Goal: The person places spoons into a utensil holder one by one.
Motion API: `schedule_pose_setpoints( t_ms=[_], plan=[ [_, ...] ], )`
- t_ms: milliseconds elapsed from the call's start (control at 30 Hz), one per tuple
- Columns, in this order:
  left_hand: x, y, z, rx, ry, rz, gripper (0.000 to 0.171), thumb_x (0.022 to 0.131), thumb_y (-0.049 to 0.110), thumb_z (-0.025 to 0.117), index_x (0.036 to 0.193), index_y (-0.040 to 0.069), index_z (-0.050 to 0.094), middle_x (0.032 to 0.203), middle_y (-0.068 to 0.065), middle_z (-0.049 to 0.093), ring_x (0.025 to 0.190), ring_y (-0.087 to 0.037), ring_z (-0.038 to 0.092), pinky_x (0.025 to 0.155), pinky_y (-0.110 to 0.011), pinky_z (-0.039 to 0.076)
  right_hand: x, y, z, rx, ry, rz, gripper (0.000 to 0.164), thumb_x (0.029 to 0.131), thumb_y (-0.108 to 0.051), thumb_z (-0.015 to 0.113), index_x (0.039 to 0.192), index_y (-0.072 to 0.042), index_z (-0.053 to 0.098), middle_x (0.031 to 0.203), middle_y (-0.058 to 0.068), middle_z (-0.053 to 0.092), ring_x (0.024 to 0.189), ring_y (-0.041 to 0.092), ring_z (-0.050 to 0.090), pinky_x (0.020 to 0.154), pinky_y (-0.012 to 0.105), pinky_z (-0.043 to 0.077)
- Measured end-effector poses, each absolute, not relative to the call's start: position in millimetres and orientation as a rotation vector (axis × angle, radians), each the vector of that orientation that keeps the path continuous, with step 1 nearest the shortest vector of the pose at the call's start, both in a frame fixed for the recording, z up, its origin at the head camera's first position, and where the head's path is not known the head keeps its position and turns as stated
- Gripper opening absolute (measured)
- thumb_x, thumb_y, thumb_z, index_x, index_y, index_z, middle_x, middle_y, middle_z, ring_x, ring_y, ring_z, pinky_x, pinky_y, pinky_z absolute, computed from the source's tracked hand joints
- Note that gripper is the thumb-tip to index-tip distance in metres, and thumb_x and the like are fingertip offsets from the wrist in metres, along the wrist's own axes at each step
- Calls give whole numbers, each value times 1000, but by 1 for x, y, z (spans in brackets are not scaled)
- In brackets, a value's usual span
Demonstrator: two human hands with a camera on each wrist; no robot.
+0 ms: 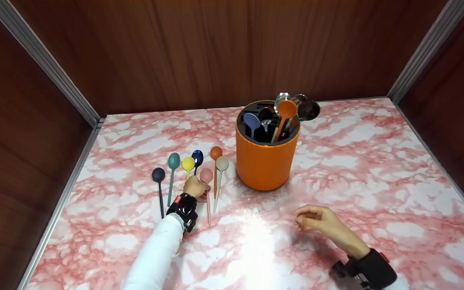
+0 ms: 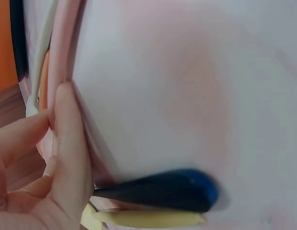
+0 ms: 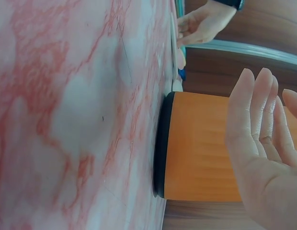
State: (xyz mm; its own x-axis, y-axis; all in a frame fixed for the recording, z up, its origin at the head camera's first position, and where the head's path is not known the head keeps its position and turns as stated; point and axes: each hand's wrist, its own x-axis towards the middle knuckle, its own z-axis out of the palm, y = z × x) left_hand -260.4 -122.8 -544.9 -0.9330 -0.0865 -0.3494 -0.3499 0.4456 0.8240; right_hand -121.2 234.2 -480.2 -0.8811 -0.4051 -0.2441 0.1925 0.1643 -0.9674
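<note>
In the head view my left hand is at the pink spoon, which lies on the marbled tabletop. The left wrist view shows the thumb and fingers pinching its pink handle. Around that hand lie a yellow spoon, a dark blue spoon, a green spoon, a black spoon, an orange spoon and a beige spoon. My right hand hovers above the table with loosely bent fingers, holding nothing.
An orange utensil holder with a black slotted top stands right of the spoons. Several utensils poke out of it, among them an orange spoon and a purple-blue spoon. Brown wood-look panels enclose the table's back and sides.
</note>
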Motion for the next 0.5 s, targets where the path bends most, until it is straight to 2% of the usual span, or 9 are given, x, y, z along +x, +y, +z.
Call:
schedule_pose_setpoints(
  t_ms=[100,133,300,500],
  plan=[
    [-257,-120,-541,-434,2447,1480,7,74,-1,63,69,-6,59,52,-11,60,42,-19,60,42,-33,56,-121,233,-480,-197,2005,-1751,39,90,-21,60,117,6,55,99,3,66,86,13,64,82,32,56],
    [-250,-115,-528,-487,2450,1440,6,75,-3,62,71,-6,59,52,-12,59,43,-19,60,44,-34,57,-121,233,-480,-195,2008,-1747,39,90,-21,59,117,7,55,99,4,65,86,14,64,82,33,56],
    [-239,-111,-514,-467,2469,1469,15,76,-2,59,63,1,54,45,-3,51,37,-9,52,37,-24,52,-120,234,-480,-190,2005,-1749,41,90,-22,59,118,7,54,99,4,65,87,17,64,82,33,56],
    [-233,-111,-512,-491,2405,1514,15,78,0,59,65,3,53,47,-2,51,38,-9,51,39,-22,52,-119,235,-481,-206,1971,-1789,28,91,-20,58,113,-4,61,96,1,65,86,15,64,80,30,57]
  ],
)
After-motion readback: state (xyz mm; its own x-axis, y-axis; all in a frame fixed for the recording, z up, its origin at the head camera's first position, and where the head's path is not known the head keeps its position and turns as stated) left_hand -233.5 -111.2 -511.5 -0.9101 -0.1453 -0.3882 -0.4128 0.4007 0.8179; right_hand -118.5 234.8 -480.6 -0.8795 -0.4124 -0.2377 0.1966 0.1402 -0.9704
